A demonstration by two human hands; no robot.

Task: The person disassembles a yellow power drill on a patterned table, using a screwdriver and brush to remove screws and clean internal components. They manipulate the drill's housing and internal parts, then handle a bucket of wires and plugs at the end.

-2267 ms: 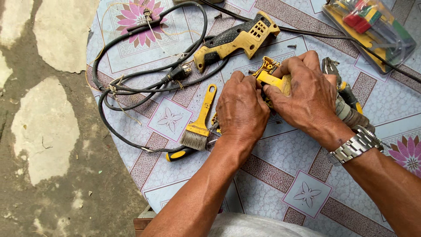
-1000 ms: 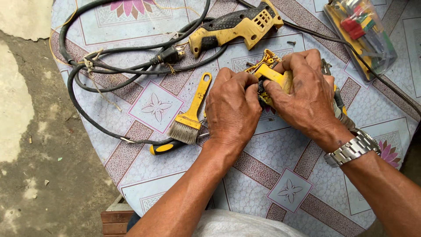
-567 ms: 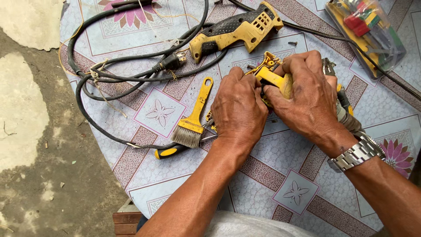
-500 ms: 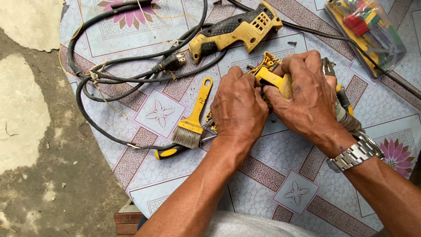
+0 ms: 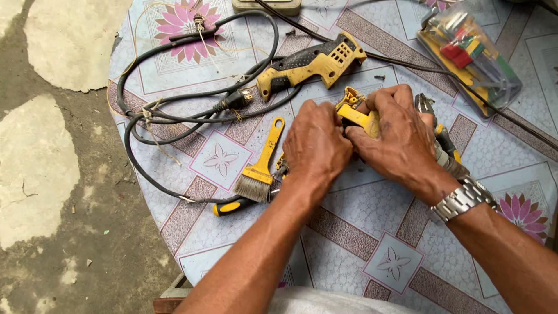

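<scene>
Hands meet at the centre of the frame over a small yellow tool part, on a round table covered with a flower-patterned cloth. The left hand curls its fingers around the near end of the part, while the right hand, a metal watch on its wrist, clamps down on it from the other side; both are clenched on the piece, which is mostly hidden beneath them. Just above, toward the top centre, lies the yellow and black housing half of a power tool, split open and set apart from the piece being handled. A black power cord loops across the upper left, its plug resting just beside the housing. To the left of the hands lies a yellow-handled paintbrush, with a screwdriver partly tucked under its bristles. Pliers poke out behind the right hand, and a clear plastic case of bits sits at the upper right. By the look of it, the tool is already dismantled and the work is on its inner part; the housing has not been rejoined, and whether the piece is being opened or put back together cannot be told from here.
</scene>
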